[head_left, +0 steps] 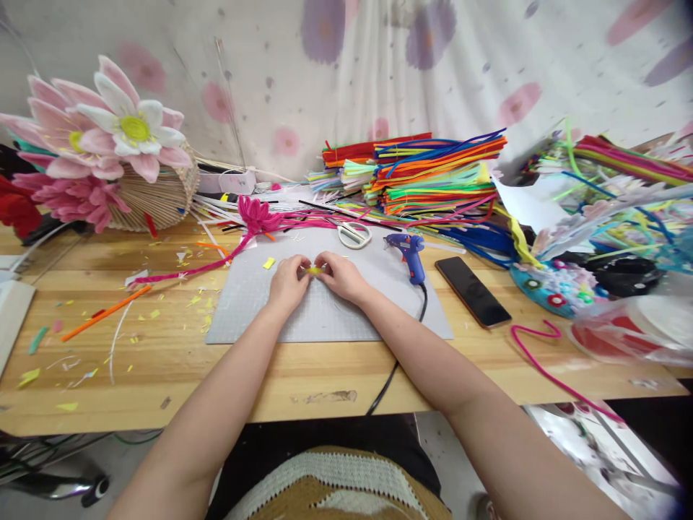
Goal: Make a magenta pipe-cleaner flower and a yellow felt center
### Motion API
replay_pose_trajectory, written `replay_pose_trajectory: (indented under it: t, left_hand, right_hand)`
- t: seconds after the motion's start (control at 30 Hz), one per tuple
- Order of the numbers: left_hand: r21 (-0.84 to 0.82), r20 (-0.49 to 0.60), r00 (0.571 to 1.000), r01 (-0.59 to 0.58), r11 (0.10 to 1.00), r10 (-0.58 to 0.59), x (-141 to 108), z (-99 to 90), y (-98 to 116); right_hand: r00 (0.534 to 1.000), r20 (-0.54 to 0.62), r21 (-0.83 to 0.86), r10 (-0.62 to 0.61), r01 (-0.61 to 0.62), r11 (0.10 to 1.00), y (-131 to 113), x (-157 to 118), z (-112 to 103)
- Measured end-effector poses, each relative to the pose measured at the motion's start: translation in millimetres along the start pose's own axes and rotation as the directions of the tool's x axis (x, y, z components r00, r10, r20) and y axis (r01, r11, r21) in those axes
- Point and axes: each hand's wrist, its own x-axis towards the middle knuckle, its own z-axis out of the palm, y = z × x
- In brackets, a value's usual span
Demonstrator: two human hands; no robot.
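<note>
My left hand (289, 282) and my right hand (339, 276) meet over the grey cutting mat (325, 321). Their fingertips pinch a small yellow strip (314, 271) between them; its exact kind is too small to make out. Another yellow scrap (269, 263) lies on the mat to the left of my left hand. Behind my right hand rest scissors (354, 235) with pale handles. A purple glue gun (408, 253) lies at the mat's right side, its black cord running down to the table edge.
A pink pipe-cleaner flower (257, 217) on a long stem lies at the left, near an orange stick (107, 313) and scattered scraps. Bundles of coloured pipe cleaners (438, 173) are stacked behind. A phone (473, 291) lies right of the mat. A flower basket (157, 188) stands far left.
</note>
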Motion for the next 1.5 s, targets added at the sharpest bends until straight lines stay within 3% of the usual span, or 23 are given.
replay_pose_trajectory:
  t: [0.37,0.57,0.67,1.07,1.3,1.5]
  left_hand:
    - [0.006,0.029,0.999,0.045,0.999,-0.045,1.0,-0.1,0.3]
    - [0.014,0.023,0.999,0.034,0.999,-0.034,0.9,0.4,-0.2]
    - [0.021,0.019,0.999,0.033,0.999,-0.034,0.9,0.5,-0.2]
    - [-0.013,0.007,0.999,0.036,0.999,-0.036,0.4,0.3,-0.2]
    - [-0.007,0.012,1.0,0.029,1.0,-0.029,0.2,0.8,-0.9]
    - [0.0,0.006,1.0,0.025,1.0,-0.025,0.2,1.0,-1.4]
  right_hand:
    - [1.0,0.005,0.064,-0.003,0.003,0.998,-0.8,-0.2,0.6]
    - [0.998,-0.019,-0.123,-0.058,0.056,0.991,-2.0,-0.6,-1.6]
    - [0.999,-0.033,-0.178,-0.024,0.018,0.984,-2.8,-1.2,-2.9]
    - [0.998,-0.036,-0.141,0.059,-0.064,0.988,-1.4,-2.6,-6.1]
    - [0.999,0.004,-0.082,-0.037,0.037,0.996,-2.8,-3.4,-5.5]
    - [1.0,0.005,-0.132,0.003,-0.003,0.991,0.5,-1.5,-5.9]
